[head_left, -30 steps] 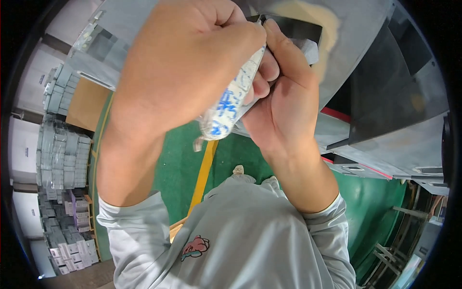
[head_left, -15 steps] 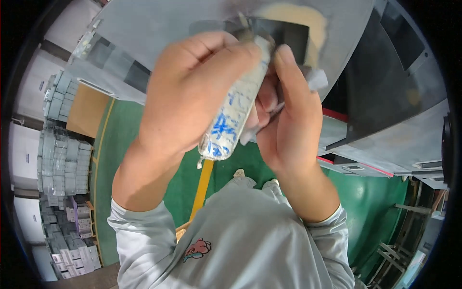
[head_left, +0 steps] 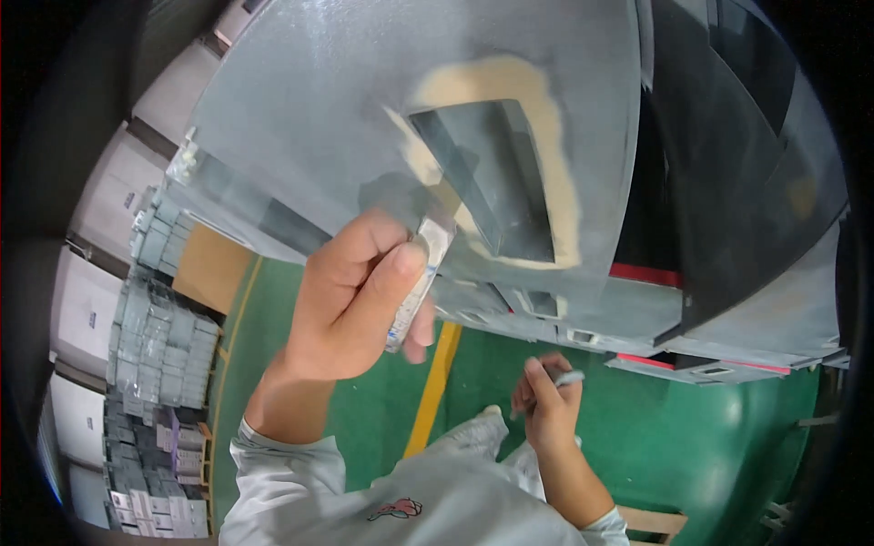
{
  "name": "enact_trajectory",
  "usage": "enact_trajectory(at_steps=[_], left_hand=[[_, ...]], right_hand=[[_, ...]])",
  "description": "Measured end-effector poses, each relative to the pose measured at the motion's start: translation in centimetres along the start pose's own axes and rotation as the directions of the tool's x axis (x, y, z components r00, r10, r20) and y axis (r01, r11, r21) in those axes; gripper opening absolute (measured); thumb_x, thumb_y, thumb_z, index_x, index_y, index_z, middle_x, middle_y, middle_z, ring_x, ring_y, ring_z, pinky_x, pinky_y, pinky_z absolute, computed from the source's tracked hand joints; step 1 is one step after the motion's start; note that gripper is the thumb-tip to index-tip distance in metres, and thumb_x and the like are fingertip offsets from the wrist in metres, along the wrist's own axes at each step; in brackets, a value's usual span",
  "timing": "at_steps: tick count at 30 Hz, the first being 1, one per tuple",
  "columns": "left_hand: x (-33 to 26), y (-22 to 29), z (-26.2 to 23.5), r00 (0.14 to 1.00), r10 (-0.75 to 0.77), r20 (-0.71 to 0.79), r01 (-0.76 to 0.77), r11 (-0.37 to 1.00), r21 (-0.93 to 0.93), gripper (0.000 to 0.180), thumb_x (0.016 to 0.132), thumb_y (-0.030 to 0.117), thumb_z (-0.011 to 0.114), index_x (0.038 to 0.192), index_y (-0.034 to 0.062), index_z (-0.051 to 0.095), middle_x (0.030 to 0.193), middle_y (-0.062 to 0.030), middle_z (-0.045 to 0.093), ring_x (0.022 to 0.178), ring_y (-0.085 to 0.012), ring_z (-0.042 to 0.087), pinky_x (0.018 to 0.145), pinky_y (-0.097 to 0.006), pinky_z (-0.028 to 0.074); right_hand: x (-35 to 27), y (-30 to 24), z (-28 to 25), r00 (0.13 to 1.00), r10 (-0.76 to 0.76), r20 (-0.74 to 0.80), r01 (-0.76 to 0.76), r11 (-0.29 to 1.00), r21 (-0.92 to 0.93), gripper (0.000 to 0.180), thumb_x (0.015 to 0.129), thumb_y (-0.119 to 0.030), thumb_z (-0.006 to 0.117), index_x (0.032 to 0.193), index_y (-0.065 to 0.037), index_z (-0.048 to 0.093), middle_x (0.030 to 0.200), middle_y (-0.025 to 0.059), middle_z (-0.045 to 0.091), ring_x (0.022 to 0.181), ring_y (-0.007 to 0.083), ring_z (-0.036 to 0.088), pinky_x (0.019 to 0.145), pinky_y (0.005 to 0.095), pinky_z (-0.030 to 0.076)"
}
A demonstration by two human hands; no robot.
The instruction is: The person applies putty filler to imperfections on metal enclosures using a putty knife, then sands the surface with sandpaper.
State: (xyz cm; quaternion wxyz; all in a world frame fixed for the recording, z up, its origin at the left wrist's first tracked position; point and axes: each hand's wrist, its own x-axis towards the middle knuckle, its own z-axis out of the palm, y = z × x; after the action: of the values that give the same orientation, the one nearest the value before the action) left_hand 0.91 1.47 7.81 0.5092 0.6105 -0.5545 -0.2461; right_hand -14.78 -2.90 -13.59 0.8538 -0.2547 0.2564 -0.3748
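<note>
While the left hand (head_left: 350, 305) is raised toward the grey panel (head_left: 364, 109), its fingers and thumb are wrapped tight around a white tube (head_left: 417, 284), whose upper end sits at or just short of the panel's surface, beside the rectangular recess (head_left: 492, 177) ringed with beige filler (head_left: 555, 164). Lower down and well apart, the right hand (head_left: 544, 400) is closed on a small grey cap-like piece (head_left: 569, 377) pinched at its fingertips. Green floor (head_left: 710, 428) with a yellow line (head_left: 435, 382) lies below; stacked grey boxes (head_left: 159, 355) stand to the left.
</note>
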Motion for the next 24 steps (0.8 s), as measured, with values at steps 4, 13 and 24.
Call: enact_trajectory(at_steps=[4, 13, 24], left_hand=[[-0.1, -1.1, -1.2, 0.984, 0.162, 0.079, -0.171, 0.977, 0.125, 0.010, 0.100, 0.008, 0.039, 0.104, 0.0004, 0.043, 0.058, -0.0049, 0.052, 0.044, -0.0073, 0.041, 0.041, -0.021, 0.033], [-0.3, -1.3, -4.0, 0.890, 0.404, 0.211, -0.424, 0.904, 0.057, 0.034, 0.083, 0.003, 0.040, 0.116, -0.0038, 0.044, 0.091, -0.0261, 0.062, 0.071, -0.0244, 0.060, 0.061, -0.030, 0.049], [1.3, -2.5, -4.4, 0.835, 0.376, 0.401, -0.453, 0.884, 0.115, 0.041, 0.091, 0.010, 0.049, 0.127, -0.0098, 0.044, 0.117, -0.0288, 0.058, 0.093, -0.0261, 0.062, 0.075, -0.034, 0.051]], right_hand=[[0.2, 5.0, -3.9, 0.986, -0.008, -0.168, 0.004, 1.000, -0.027, 0.018, 0.088, -0.015, 0.066, 0.079, -0.005, 0.054, 0.057, 0.0019, 0.050, 0.045, 0.0109, 0.046, 0.042, 0.0259, 0.036], [0.3, 13.7, -6.3, 0.951, 0.015, -0.309, 0.037, 0.986, 0.161, 0.019, 0.088, -0.015, 0.064, 0.079, -0.005, 0.051, 0.056, 0.0019, 0.047, 0.043, 0.0108, 0.043, 0.041, 0.0259, 0.036], [2.3, 7.1, -1.5, 0.829, -0.550, 0.098, 0.534, 0.727, -0.432, 0.008, 0.081, -0.006, 0.069, 0.082, 0.000, 0.064, 0.064, 0.0059, 0.055, 0.054, 0.0151, 0.048, 0.051, 0.0292, 0.039]])
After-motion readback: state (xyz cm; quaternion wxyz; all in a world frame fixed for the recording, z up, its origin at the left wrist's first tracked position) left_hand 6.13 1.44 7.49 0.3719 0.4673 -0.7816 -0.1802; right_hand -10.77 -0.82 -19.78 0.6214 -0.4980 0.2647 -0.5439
